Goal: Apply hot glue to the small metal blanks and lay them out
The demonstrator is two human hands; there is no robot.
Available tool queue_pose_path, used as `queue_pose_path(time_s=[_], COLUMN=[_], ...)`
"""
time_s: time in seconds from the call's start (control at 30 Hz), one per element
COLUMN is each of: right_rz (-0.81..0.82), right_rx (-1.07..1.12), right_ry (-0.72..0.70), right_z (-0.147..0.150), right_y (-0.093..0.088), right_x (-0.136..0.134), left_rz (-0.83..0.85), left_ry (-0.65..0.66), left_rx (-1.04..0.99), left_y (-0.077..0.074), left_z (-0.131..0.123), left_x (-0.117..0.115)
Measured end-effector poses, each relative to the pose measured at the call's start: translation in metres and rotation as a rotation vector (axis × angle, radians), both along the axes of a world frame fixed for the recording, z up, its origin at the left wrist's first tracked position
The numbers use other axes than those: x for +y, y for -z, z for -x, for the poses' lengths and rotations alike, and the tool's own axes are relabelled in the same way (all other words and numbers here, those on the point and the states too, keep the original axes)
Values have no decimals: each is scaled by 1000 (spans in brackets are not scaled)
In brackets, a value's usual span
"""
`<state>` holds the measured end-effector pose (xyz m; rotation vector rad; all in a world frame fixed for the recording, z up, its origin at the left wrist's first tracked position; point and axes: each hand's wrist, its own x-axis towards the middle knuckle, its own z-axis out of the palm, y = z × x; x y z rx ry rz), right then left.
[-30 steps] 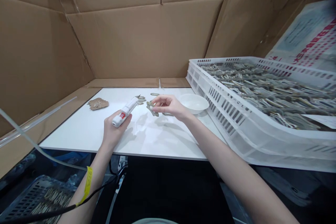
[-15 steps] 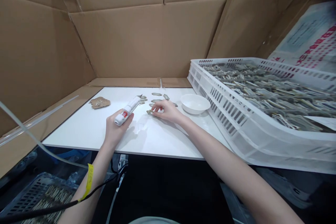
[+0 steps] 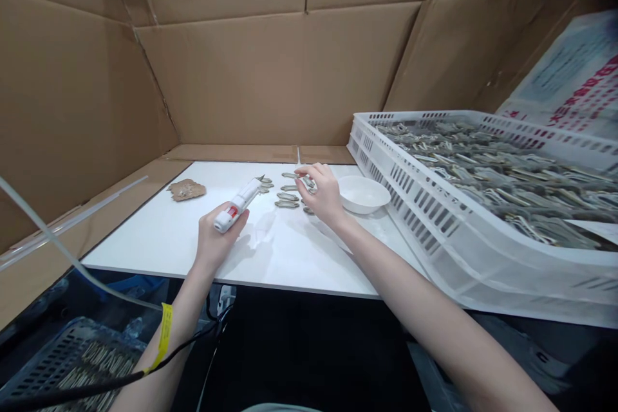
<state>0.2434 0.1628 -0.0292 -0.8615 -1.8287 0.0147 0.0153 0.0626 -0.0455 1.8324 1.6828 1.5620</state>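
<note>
My left hand (image 3: 215, 241) is wrapped round a white glue gun (image 3: 240, 203) with a red patch on its side, its nozzle pointing up and away over the white board (image 3: 154, 232). Small flat grey-green pieces (image 3: 286, 204) lie in short rows on the board, several in the middle and a few beside the nozzle. Just over the right-hand pieces is my right hand (image 3: 323, 193), thumb and fingers apart and curved, with nothing visible between them; it hides some of those pieces. A white bowl (image 3: 365, 204) stands immediately to its right.
On the right a large white slotted crate (image 3: 420, 206) is filled with similar pieces. A torn brown scrap (image 3: 187, 190) lies at the board's left. Cardboard walls (image 3: 241, 77) enclose the back and sides. A tagged black cord (image 3: 111, 378) crosses my left forearm; a basket (image 3: 29, 367) sits below.
My right hand has let go of a small flat piece, which now lies at the front of the middle row. The hand has moved right and slightly away. My left hand stays put with the glue gun.
</note>
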Motion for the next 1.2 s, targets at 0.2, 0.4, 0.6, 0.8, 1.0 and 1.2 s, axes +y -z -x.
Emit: queue_pose_path(time_s=[0.2,0.4,0.6,0.8,1.0,1.2], right_rz=[14,252,476,607,628,559], right_rx=[-15,-361,-618,-676,-676,-651], right_ry=[36,34,109,165,165,109], right_z=[5,42,88,107,105,96], right_y=[-8,-14,-19,-15,-11,-9], right_x=[7,30,45,54,55,43], left_rz=[-16,-40,-41,-30,-33,-40], left_ry=[-22,-54,-67,-54,-47,-42], left_rx=[-43,-73,-79,-81,-77,-70], left_y=[3,1,-1,-2,-3,-3], left_z=[2,1,0,-2,-2,-2], left_x=[0,-1,-2,-3,-3,-4])
